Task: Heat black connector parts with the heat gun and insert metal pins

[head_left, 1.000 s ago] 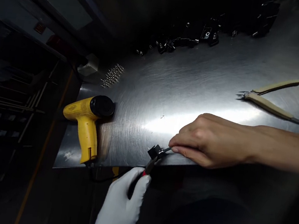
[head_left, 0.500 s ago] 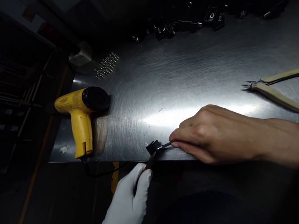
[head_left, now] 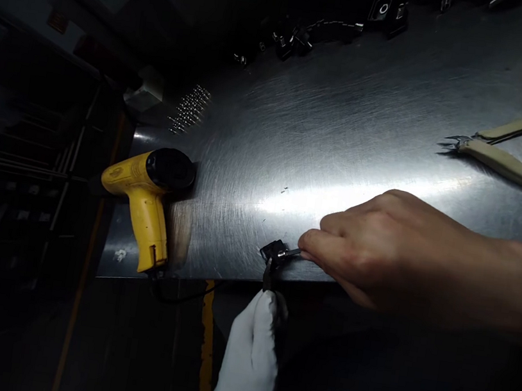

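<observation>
Black part (head_left: 273,249) is right of the heat gun (head_left: 148,209), looks mid-job. Left hand (head_left: 251,353): fingers pinching a dark tool (head_left: 268,280) that meets it. Right hand (head_left: 379,251): fingers pinching a thin rod (head_left: 292,252) reaching it. Release not done; rest unclear.

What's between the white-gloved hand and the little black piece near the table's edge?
A slim dark tool, held in the left hand, spans that stretch in the head view, its tip at the black piece.
</observation>
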Demonstrator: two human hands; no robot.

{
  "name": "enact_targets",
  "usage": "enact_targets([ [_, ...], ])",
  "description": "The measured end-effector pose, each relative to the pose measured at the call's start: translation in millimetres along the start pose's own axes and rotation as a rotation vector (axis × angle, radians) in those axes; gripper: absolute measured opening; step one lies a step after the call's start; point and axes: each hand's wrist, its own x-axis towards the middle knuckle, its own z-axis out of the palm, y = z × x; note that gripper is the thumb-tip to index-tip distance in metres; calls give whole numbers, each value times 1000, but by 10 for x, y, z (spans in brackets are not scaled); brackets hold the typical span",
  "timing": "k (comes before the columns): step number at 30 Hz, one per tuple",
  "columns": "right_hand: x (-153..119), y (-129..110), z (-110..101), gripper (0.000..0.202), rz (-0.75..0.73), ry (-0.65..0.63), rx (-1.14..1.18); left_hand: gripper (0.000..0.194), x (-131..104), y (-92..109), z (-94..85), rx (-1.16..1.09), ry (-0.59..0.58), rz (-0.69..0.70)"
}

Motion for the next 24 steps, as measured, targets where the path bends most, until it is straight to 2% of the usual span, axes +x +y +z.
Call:
enact_targets([
  [11, -27, -180, 29, 20, 13, 80, -108, 51, -43, 19, 81, -69, 8, -54],
  [16, -61, -269, 51, 19, 58, 92, -123, 51, -59, 55, 123, -103, 38, -29],
  [21, -109, -363, 58, 24, 134, 55, -149, 51, -80, 88, 190, -129, 77, -63],
  [24, -137, -410, 80, 24, 156, 84, -155, 51, -84, 96, 224, -139, 91, -74],
])
